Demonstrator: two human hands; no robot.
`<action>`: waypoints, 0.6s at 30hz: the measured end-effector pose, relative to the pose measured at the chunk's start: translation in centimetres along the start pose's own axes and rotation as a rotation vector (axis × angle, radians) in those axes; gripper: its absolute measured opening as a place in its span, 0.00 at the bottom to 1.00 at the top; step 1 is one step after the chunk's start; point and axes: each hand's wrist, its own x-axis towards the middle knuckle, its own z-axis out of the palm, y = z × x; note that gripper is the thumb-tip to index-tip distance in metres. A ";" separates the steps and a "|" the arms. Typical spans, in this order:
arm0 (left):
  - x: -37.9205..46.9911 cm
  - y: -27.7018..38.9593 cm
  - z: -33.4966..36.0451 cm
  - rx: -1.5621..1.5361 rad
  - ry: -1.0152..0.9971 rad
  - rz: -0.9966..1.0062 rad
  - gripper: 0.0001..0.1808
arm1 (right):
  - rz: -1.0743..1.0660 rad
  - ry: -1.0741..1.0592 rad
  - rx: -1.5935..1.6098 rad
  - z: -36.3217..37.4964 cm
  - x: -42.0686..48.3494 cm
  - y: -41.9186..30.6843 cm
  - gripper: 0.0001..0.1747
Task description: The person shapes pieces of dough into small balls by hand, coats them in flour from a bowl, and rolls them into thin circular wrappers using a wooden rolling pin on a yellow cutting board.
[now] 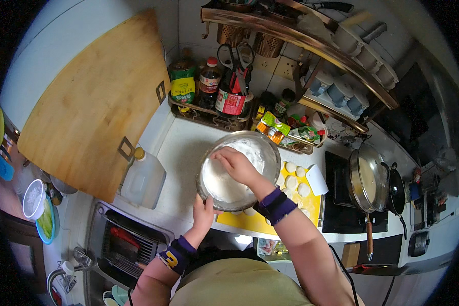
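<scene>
A round metal bowl (pixel 272 153) is tilted above the counter and partly covers the yellow mat. White flour (pixel 220 181) lies inside it and clings to its wall. My left hand (pixel 203 210) grips the near left rim, thumb on the outside. Over the flour, my right hand (pixel 235 164) reaches into the bowl with its fingers curled together; whether they hold flour is hidden. Several flattened round dough pieces (pixel 303 189) rest on the floured yellow mat (pixel 231 219). Beside them is a white dough scraper (pixel 316 180).
At the right, a lidded pan (pixel 367 179) stands on the black cooktop (pixel 331 214). A plastic jug (pixel 145 183) and a leaning wooden board (pixel 95 103) are at the left, above the sink (pixel 93 233). Bottles (pixel 209 82) and seasoning packets (pixel 274 126) line the back, below a metal shelf (pixel 290 38).
</scene>
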 end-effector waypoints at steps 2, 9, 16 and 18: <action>-0.2 0.7 0.6 0.019 -0.012 -0.004 0.22 | -0.071 -0.072 -0.119 -0.9 0.7 1.3 0.11; 0.4 0.7 -0.4 0.071 0.028 0.048 0.20 | 0.496 0.392 0.219 1.5 -5.4 7.0 0.15; 0.5 0.7 -0.9 0.072 0.061 0.087 0.21 | 0.227 0.499 0.569 0.7 -2.1 4.9 0.15; 0.2 0.5 -0.6 0.045 0.063 0.091 0.21 | 0.208 0.527 0.594 1.0 -1.4 4.5 0.15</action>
